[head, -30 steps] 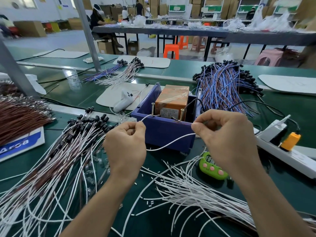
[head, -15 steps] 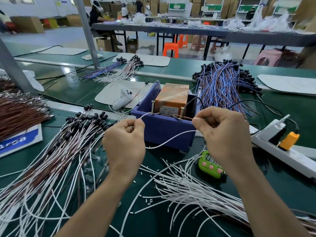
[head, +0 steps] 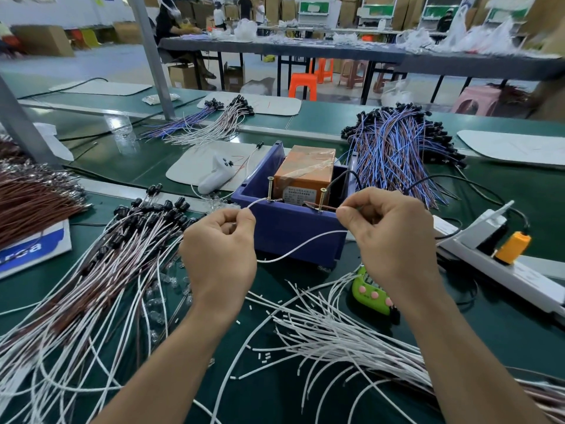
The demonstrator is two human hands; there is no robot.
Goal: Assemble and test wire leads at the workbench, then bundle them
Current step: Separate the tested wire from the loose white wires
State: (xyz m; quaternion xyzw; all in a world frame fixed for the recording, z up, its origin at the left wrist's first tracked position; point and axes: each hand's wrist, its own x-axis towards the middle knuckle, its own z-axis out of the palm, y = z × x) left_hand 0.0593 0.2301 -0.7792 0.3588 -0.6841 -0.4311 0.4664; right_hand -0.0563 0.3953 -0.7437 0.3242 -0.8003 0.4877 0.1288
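At the centre of the frame, before the blue box (head: pixel 290 231), both hands sit almost where they were half a second ago. The left hand (head: pixel 220 252) and right hand (head: pixel 394 237) each pinch one end of a white wire (head: pixel 299 244) in curled fingers. The wire's ends reach the two screws (head: pixel 270 189) on the box rim. Bare tabletop (head: pixel 269 402) shows between the forearms. A green timer (head: pixel 371 293) lies just beside the right wrist, and loose white wires (head: pixel 336 335) crowd beneath.
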